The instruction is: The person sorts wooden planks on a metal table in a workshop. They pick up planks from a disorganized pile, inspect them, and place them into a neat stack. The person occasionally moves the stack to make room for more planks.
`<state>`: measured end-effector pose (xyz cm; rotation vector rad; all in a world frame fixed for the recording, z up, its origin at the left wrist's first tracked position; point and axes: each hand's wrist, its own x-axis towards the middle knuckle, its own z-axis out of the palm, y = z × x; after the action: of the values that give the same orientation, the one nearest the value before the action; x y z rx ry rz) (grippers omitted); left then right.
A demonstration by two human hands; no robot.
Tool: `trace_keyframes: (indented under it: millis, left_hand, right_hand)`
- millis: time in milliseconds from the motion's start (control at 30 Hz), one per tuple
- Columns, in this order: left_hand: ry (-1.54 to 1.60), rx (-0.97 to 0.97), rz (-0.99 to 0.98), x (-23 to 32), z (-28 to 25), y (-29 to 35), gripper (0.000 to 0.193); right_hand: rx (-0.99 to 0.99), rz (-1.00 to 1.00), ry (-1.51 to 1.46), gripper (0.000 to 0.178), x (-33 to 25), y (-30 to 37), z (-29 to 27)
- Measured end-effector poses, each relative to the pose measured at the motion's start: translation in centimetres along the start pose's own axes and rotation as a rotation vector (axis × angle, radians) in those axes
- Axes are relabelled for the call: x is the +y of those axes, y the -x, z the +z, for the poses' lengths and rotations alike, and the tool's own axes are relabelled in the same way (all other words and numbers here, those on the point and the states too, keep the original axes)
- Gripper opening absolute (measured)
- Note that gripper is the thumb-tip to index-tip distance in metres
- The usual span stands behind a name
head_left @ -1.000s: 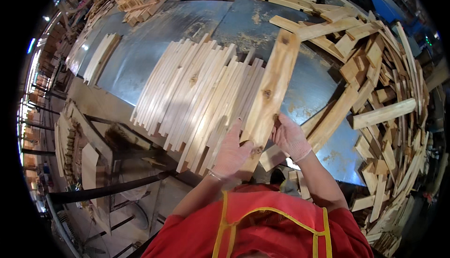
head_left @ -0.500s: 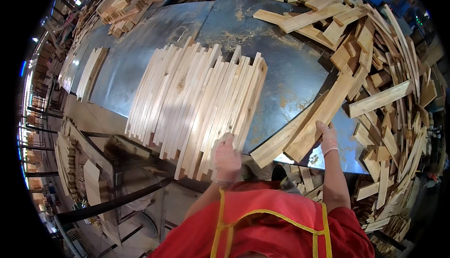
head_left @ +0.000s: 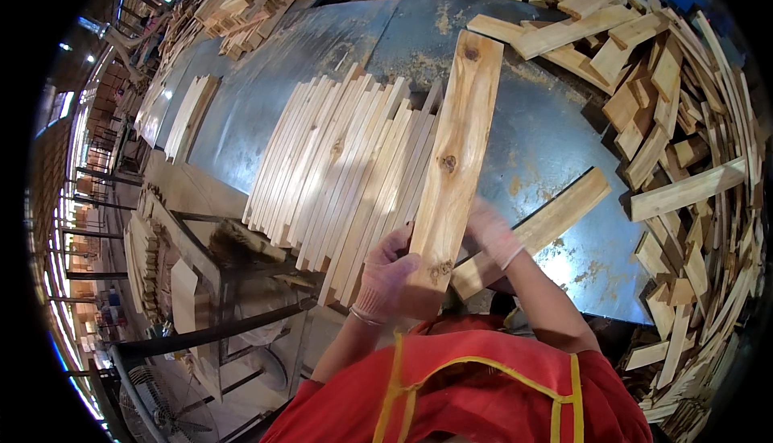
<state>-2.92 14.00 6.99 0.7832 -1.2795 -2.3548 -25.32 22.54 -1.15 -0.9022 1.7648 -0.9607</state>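
Note:
A knotty wooden board (head_left: 456,153) is raised in front of me, its broad face up. My left hand (head_left: 385,272), in a pale glove, grips its near end at the left edge, thumb over the face. At the board's right edge is my gloved right hand (head_left: 489,234); its fingers are partly hidden behind the wood, and they appear to hold that edge. Just left of the board, a row of narrow wooden strips (head_left: 334,161) stands side by side on edge, near ends uneven. Another board (head_left: 564,216) lies slantwise on the metal table to the right.
The metal table (head_left: 531,137) is worn and dusty. A big jumbled pile of wood offcuts (head_left: 684,169) fills the right side. Stacked wood pieces (head_left: 250,4) stand at the far left, and a few strips (head_left: 192,117) lie nearer. A fan (head_left: 157,395) is low at left.
The board beside my right hand has been lifted off the table and swung left, upright before me. My left hand has moved from the strips onto it. The view has shifted slightly.

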Motion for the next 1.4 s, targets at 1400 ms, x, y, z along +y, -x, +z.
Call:
trace_keyframes:
  millis: [1400]
  left_hand:
    - [0.036, -0.199, -0.019, 1.0, -0.8, -1.9, 0.07]
  right_hand:
    - [0.105, 0.15, -0.764, 0.042, 2.7, 4.6, 8.8]
